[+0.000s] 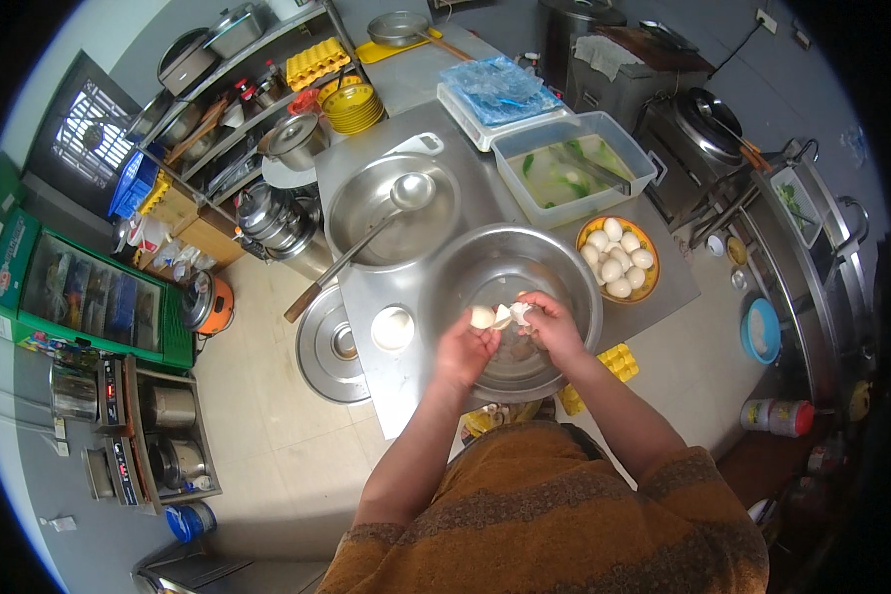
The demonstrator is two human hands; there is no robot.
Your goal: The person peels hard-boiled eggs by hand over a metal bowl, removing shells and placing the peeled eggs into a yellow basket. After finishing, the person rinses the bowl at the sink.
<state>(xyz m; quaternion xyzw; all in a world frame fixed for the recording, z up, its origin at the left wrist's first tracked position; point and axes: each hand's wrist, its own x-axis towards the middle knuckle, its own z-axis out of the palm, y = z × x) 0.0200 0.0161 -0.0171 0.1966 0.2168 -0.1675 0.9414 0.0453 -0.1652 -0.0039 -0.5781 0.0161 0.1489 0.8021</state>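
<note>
My left hand (466, 355) holds a pale egg (482, 317) at its fingertips, over the near part of a large steel basin (445, 260). Between thumb and fingers, my right hand (553, 327) pinches crumpled bits of white eggshell (521, 312). A loose flap of shell (502, 318) hangs between the egg and my right fingers. Inside the basin there seems to be some water with shell pieces, partly hidden by my hands. Right of the basin, a yellow-orange bowl (583, 286) is heaped with several smooth white eggs (621, 260).
A wide steel pan (334, 230) with a ladle (413, 191) lies left of the basin, its handle jutting past the table edge. Behind stands a clear plastic tub (549, 215) of cloudy liquid and greens. A white cup (393, 329) sits near the left edge. Yellow egg trays (618, 362) lie below.
</note>
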